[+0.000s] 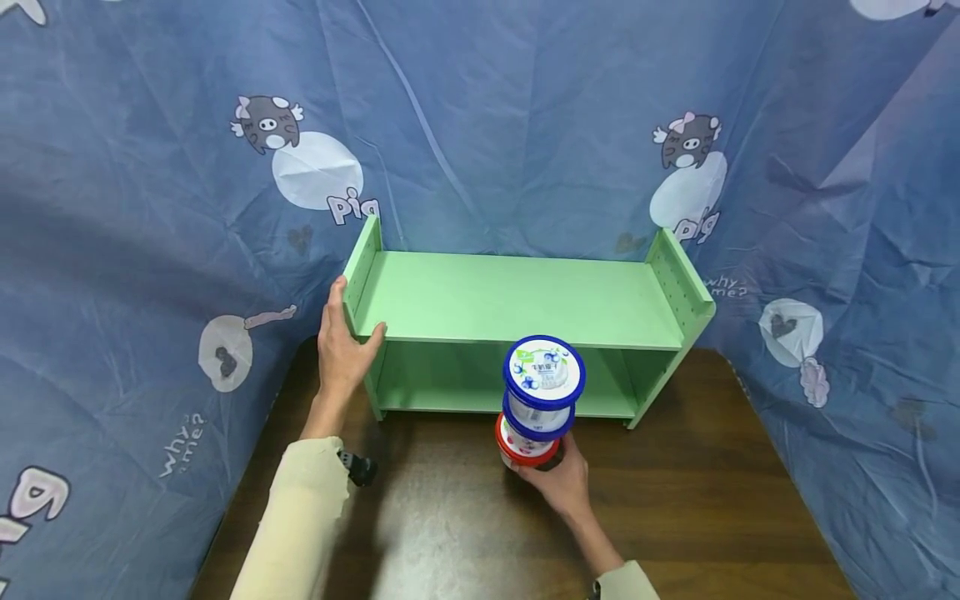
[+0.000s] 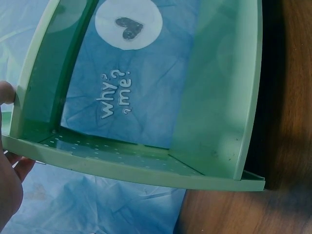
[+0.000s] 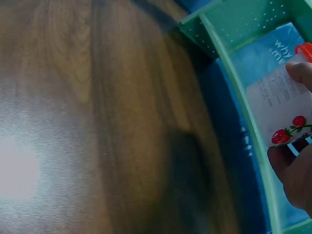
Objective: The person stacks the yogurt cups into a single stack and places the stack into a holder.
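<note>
A light green two-tier shelf [image 1: 510, 296] stands on the table. My left hand [image 1: 345, 358] grips its left side panel; in the left wrist view the thumb [image 2: 7, 92] is at the board's edge and fingers pass outside the panel. My right hand [image 1: 561, 482] holds a stack of three tubs from below, in front of the shelf's lower tier. On top is a blue-lidded tub [image 1: 544, 372], under it another blue-lidded tub [image 1: 537, 417], and lowest a red-lidded tub [image 1: 517, 457]. Fingers and thumb hold this strawberry-printed tub [image 3: 280, 102] in the right wrist view.
The dark wooden table [image 1: 675, 500] extends in front of the shelf and to both sides. Blue cloth [image 1: 487, 125] printed with pigs hangs behind and around it. Raised side panels [image 1: 678, 283] flank the upper board.
</note>
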Available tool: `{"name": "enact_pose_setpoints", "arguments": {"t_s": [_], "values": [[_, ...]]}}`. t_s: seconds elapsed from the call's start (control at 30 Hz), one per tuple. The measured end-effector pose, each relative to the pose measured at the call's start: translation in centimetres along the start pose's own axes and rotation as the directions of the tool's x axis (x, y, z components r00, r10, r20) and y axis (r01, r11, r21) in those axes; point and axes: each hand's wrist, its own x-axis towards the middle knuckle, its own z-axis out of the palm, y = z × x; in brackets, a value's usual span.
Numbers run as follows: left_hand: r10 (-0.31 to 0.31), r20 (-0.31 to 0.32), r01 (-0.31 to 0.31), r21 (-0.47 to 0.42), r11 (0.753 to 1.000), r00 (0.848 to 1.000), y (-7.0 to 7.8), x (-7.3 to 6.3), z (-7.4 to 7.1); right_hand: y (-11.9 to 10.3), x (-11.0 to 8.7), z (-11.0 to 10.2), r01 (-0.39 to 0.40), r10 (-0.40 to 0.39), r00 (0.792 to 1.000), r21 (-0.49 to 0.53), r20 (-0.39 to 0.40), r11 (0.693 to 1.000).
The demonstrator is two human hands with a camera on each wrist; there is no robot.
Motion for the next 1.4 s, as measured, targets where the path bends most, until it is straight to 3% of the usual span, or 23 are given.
{"name": "enact_pose_setpoints", "arguments": {"t_s": [0.57,1.4], "values": [[-0.022,-0.008,0.022,-0.004,1.000,1.000,0.0,0.0,0.0,-3.9,0.9,-1.9,-0.003,0.003,0.999,-0.025,0.032,1.000],[-0.003,-0.004,0.003,0.003,1.000,1.000,0.1,-0.1,0.0,-9.4,3.2,-4.9,0.031,-0.028,0.997,-0.051,0.066,0.998]]}}
